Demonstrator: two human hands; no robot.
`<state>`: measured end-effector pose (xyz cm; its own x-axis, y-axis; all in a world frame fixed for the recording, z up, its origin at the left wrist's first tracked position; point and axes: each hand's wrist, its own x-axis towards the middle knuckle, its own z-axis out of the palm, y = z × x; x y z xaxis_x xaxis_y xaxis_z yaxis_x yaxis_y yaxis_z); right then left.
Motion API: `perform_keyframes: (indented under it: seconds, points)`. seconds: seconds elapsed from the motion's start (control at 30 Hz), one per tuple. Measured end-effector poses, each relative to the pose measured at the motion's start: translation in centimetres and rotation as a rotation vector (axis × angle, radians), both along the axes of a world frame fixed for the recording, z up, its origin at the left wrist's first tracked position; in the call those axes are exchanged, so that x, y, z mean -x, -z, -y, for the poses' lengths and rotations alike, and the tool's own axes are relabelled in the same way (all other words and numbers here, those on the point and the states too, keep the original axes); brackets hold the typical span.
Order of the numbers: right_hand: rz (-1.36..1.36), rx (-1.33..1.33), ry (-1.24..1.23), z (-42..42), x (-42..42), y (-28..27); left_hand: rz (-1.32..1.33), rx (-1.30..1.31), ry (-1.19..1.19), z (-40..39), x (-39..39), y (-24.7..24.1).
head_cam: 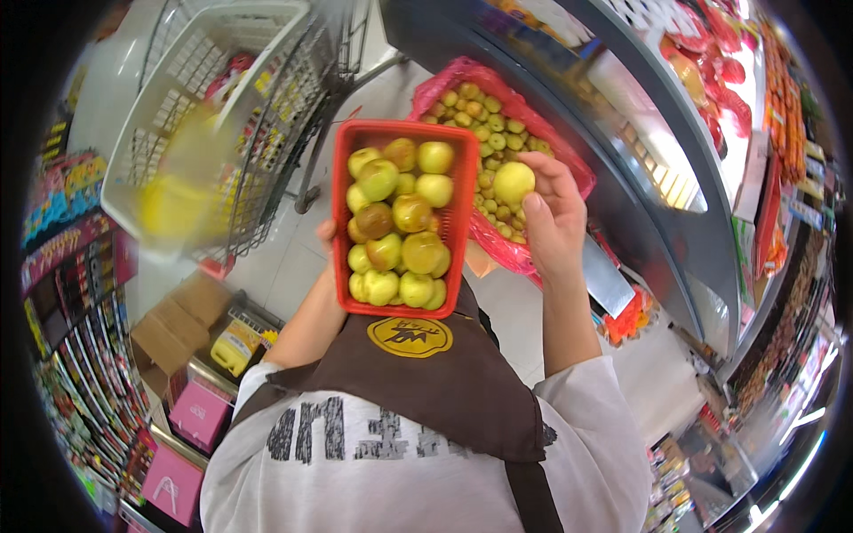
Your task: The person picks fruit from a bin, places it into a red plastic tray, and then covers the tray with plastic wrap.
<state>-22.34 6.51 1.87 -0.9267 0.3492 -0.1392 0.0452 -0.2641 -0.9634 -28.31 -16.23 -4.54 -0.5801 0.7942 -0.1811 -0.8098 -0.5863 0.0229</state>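
Observation:
A red plastic tray of yellow-green jujubes, some browned, is held up by my left hand. That hand grips the tray's left side, and most of its fingers are hidden beneath. Just right of the tray, my right hand pinches one smooth yellow-green jujube between thumb and fingers. Below and behind that hand, many similar jujubes fill a large pink plastic bag. The tray partly covers the bag's left side.
A shopping cart with a pale plastic basket stands at the upper left, a blurred yellow thing beside it. A dark display case curves along the right. Lower left are a cardboard box, a yellow jug and pink boxes.

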Motion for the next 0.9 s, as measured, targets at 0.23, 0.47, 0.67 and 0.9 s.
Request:
perform_keyframes:
  seconds: [0.23, 0.47, 0.67, 0.9]
  points:
    - [-0.226, -1.109, -0.168, 2.8, 3.5, -3.1, 0.043, 0.023, 0.014, -0.7, 0.3, -0.9]
    - [-0.137, -1.328, -0.195, 3.8, 4.6, -4.5, 0.004, 0.023, 0.032, -0.6, 0.6, -1.1]
    - [-0.086, -0.666, 0.559, -1.0, 3.3, 1.7, 0.004, 0.001, -0.048, 0.6, 0.3, 0.0]
    - [0.375, -1.201, -0.101, -2.5, -2.4, 26.5, 0.003, 0.019, -0.127, 2.6, 0.3, 1.7]
